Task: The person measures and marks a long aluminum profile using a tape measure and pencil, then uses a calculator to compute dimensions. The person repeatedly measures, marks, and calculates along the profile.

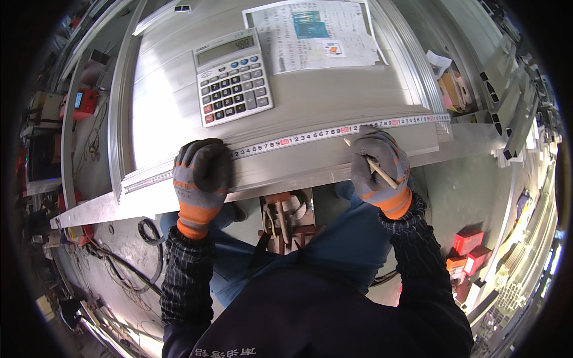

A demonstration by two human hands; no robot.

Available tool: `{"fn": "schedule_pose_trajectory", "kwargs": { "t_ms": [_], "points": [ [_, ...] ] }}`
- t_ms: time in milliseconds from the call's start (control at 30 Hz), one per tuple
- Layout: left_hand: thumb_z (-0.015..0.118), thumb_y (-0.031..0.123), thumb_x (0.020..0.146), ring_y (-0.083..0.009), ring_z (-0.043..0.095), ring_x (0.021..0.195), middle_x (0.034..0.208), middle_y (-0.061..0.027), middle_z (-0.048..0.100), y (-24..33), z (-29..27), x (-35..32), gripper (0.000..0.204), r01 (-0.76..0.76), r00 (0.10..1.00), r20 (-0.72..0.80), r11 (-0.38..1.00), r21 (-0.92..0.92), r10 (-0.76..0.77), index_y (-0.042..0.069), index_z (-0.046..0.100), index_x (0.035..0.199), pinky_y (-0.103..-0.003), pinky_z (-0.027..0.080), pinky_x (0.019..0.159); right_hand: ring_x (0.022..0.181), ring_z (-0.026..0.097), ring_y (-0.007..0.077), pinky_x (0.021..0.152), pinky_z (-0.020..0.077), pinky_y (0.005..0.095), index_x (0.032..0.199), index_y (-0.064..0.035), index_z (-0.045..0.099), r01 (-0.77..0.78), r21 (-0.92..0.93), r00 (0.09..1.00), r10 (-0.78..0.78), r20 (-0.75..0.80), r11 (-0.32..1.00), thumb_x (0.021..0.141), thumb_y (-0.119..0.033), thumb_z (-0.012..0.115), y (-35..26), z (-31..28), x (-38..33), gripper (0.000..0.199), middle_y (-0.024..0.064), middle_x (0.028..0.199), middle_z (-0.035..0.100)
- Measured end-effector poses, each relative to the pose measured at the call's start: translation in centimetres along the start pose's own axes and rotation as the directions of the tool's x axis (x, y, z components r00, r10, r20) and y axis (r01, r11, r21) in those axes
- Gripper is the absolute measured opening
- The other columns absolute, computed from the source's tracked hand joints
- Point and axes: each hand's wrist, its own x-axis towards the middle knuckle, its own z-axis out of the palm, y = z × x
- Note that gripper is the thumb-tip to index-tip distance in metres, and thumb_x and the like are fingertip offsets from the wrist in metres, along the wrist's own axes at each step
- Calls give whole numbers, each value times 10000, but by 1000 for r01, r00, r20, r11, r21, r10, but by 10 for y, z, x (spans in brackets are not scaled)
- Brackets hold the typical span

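A white measuring tape (316, 134) lies stretched across flat aluminium profiles (292, 160) along the near edge of the metal bench. My left hand (205, 173), in a grey and orange work glove, is closed over the tape toward its left part, pressing it to the profiles. A pencil (382, 173) sits in my gloved right hand (381, 166), its tip pointing up and left close to the tape. Beyond the tape stands a grey calculator (233, 77) with a lit display. Right of it lies a handwritten sheet (310, 36) bearing a blue-green patch.
Long metal bars (122, 95) edge the bench at the left. Under the near edge, an open tool box (289, 224) holds several tools. Red boxes (468, 244) stand on the floor at the right, and a coiled black hose (152, 232) lies at the left.
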Motion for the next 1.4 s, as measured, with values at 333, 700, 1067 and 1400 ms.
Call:
{"fn": "schedule_pose_trajectory", "kwargs": {
  "t_ms": [333, 700, 1067, 1400],
  "points": [
    [839, 47, 931, -397, 762, 1072, 1154, -138, 822, 0, 3, -1, 228, -15, 1000, -15, 1000, 15, 15, 78, 803, 1154, -504, 617, 964, 904, 778, 421, 906, 658, 490, 1008, -30, 708, -19, 30, 1000, 20, -11, 999, 781, 49, 723, -1, 2, 3, 240, 138, 952, 775],
    [834, 40, 930, -399, 765, 1075, 1150, -142, 826, 0, 4, 1, 216, -11, 1000, -20, 1000, 7, 11, 77, 811, 1142, -501, 621, 965, 875, 768, 396, 918, 660, 491, 990, -39, 712, -21, 36, 1000, 22, -17, 999, 793, 31, 753, -3, 1, 5, 212, 130, 954, 787],
    [818, 52, 949, -397, 767, 1092, 1174, -141, 829, -2, 2, -2, 203, 8, 1000, 2, 1000, 4, -8, 76, 815, 1150, -505, 621, 975, 837, 764, 384, 873, 659, 483, 983, -50, 718, -26, 48, 999, 28, -37, 999, 786, 29, 743, -1, 4, 6, 213, 129, 940, 800],
    [816, 50, 951, -396, 762, 1091, 1163, -138, 822, -3, 5, -2, 201, -19, 1000, -7, 999, 28, 19, 77, 804, 1150, -510, 617, 970, 841, 770, 385, 883, 657, 479, 999, -57, 730, -43, 40, 999, 44, -28, 998, 790, 29, 763, -2, 4, 5, 228, 132, 939, 798]
  ]
}}
